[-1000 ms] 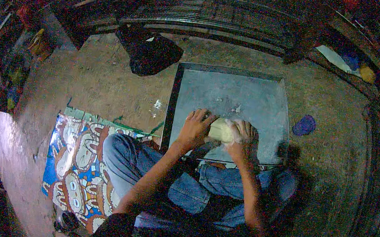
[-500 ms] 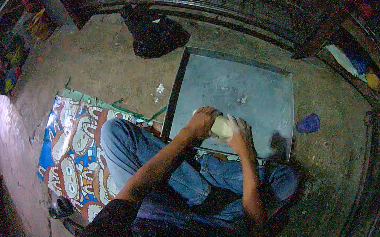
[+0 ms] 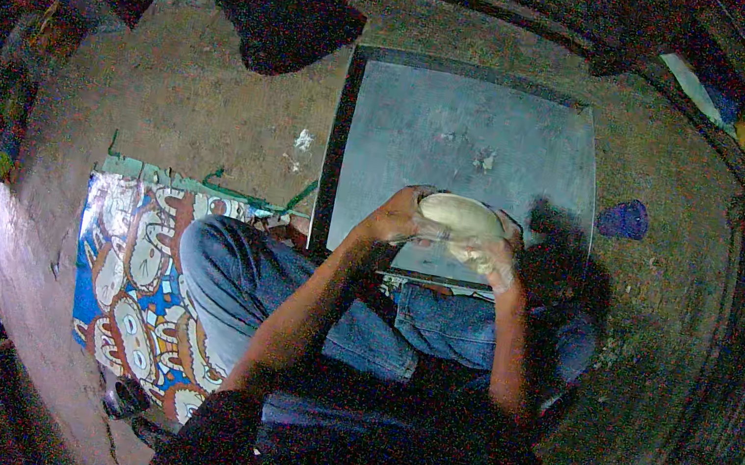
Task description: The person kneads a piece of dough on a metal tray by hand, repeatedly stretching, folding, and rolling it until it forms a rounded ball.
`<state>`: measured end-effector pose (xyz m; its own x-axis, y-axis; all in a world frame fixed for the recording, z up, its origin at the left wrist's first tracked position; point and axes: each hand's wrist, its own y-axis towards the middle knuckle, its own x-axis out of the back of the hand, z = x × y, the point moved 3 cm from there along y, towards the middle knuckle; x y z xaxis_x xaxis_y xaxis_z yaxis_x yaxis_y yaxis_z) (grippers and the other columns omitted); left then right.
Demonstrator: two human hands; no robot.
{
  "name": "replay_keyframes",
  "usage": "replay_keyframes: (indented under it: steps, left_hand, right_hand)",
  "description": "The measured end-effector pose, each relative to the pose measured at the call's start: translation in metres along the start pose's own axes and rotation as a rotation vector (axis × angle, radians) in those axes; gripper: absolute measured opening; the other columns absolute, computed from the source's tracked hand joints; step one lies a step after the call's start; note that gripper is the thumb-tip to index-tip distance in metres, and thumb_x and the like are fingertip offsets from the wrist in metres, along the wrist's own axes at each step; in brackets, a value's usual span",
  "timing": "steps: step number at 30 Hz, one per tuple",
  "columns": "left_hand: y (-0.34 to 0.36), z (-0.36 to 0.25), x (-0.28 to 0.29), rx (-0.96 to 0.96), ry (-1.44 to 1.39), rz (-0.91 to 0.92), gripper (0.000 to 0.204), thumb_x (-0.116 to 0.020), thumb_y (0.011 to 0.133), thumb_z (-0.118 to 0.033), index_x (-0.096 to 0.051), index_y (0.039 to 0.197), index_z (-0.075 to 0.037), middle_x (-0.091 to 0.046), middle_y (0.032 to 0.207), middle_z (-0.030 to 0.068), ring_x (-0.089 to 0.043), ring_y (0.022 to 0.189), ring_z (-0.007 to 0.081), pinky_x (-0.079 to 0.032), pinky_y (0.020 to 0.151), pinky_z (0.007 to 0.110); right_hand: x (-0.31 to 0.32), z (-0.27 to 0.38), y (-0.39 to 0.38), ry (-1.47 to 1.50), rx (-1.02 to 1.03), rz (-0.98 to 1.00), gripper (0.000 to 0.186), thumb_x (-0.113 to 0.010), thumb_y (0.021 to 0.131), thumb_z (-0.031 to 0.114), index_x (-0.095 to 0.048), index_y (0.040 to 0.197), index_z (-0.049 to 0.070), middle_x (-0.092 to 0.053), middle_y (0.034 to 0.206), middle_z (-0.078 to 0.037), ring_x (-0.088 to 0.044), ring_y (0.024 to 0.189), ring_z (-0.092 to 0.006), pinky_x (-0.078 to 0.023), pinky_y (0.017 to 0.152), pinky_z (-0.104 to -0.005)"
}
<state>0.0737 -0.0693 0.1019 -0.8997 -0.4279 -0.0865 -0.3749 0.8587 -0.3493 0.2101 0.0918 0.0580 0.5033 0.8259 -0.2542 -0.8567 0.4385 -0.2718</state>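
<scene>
A pale lump of dough is held up between my two hands, above the near part of a wide grey tray with dark raised sides. My left hand grips the dough's left end, its fingers curled partly out of sight behind it. At the other end my right hand holds it, with whitish smears on the skin and the fingertips mostly hidden. Small white bits of what looks like dough or flour lie on the tray's surface.
Right of the tray stands a purple cup. A black plastic bag lies beyond the tray's far left corner. A cartoon-patterned mat spreads under my crossed legs. White spots mark the concrete floor on the left.
Both hands have raised the dough off the tray and turned it, so a longer, smoother face shows. The whole view has also shifted slightly.
</scene>
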Motion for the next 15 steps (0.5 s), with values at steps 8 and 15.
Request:
replay_keyframes:
  steps: [8, 15]
  left_hand:
    - [0.014, 0.022, -0.039, -0.013, -0.537, -0.445, 0.054, -0.084, 0.077, -0.019, -0.054, 0.117, 0.002, -0.067, 0.098, 0.0125, -0.066, 0.082, 0.0189, -0.056, 0.066, 0.031]
    - [0.015, 0.014, -0.033, -0.057, -0.275, -0.404, 0.066, -0.090, 0.070, -0.029, -0.052, 0.114, 0.001, -0.065, 0.102, 0.0138, -0.064, 0.089, 0.0199, -0.055, 0.078, 0.033]
  right_hand:
    - [0.009, -0.064, 0.006, 0.648, -0.119, -0.334, 0.038, -0.063, 0.069, 0.010, -0.065, 0.106, 0.001, -0.068, 0.098, -0.011, -0.067, 0.086, -0.0271, -0.056, 0.078, -0.0378]
    - [-0.039, -0.003, -0.014, 0.522, -0.022, -0.259, 0.060, -0.064, 0.065, -0.002, -0.057, 0.124, 0.008, -0.064, 0.117, -0.010, -0.062, 0.107, -0.0280, -0.054, 0.090, -0.0386]
